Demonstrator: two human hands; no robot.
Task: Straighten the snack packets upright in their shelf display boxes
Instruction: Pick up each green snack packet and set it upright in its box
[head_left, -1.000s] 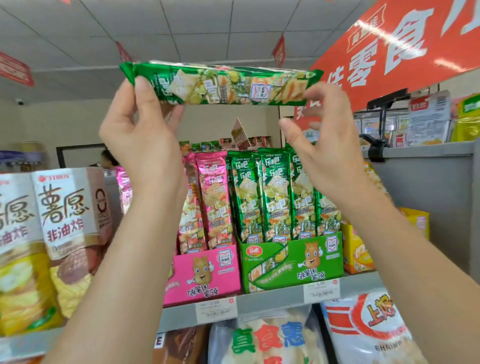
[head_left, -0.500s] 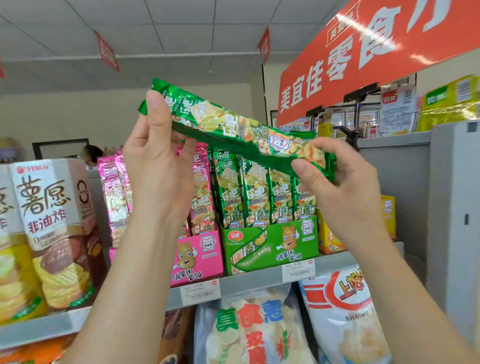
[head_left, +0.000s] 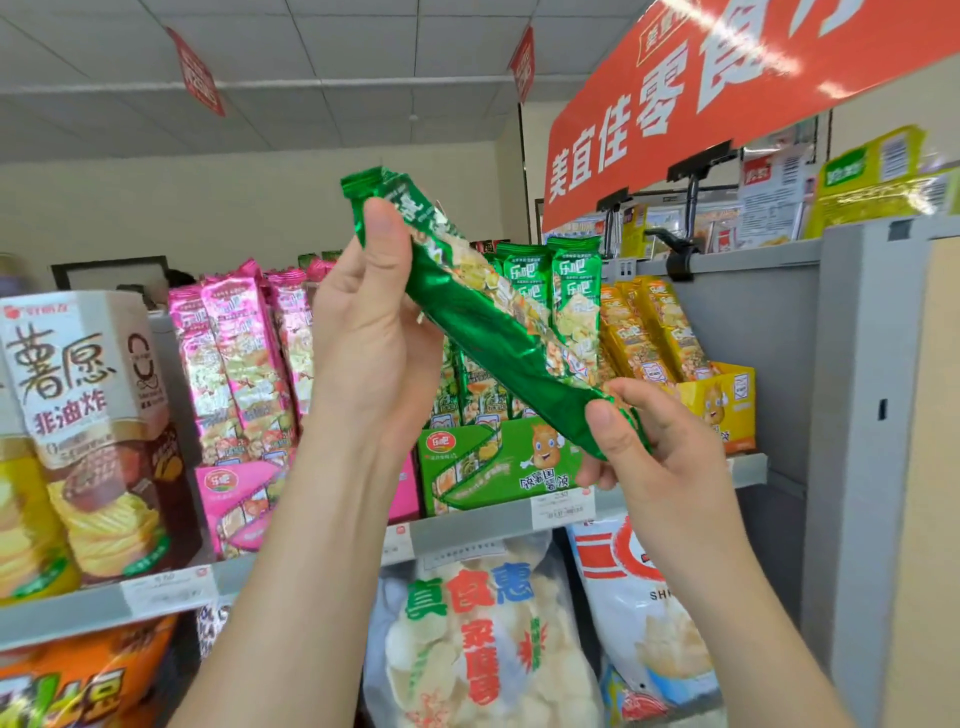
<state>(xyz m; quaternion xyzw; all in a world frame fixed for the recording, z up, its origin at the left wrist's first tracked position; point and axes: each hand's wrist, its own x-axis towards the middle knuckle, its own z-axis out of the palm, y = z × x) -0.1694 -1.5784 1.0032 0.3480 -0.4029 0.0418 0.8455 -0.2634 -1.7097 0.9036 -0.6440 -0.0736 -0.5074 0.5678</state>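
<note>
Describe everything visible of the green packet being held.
The green packet is a long, slim pouch of shiny, crinkled foil, crimped at the top, with snack pictures along one face. It slants, upper end up-left, lower end down-right. The left hand grips its upper part; the right hand pinches its lower end. It is held in front of the green display box, not in it.

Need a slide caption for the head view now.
Left hand and right hand hold a green snack packet tilted in front of the green display box.
</note>
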